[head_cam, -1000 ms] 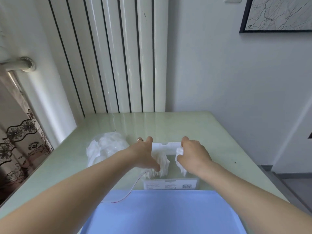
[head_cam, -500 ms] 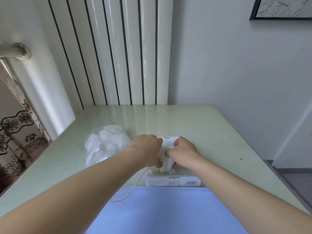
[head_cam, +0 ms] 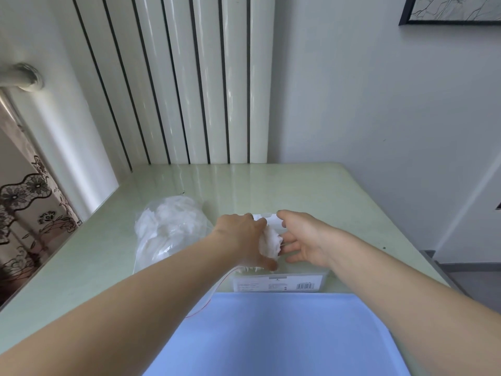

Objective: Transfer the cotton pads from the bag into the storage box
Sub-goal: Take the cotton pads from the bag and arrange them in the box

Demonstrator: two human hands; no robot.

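white pads: i see a cotton pads [head_cam: 269,241] clump gripped by left hand [head_cam: 242,237] above the storage box [head_cam: 279,280].
right hand [head_cam: 303,240]: fingers spread, steadying the clump.
risk: loose pads may spill over the rim.
nearby: bag [head_cam: 169,229] left on the table [head_cam: 298,191]; red string by the box.

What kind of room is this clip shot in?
Probably a home, not a lab or shop: a glossy pale green table pushed against a tall white column radiator, a patterned lace curtain on the left, and a framed picture on the wall.
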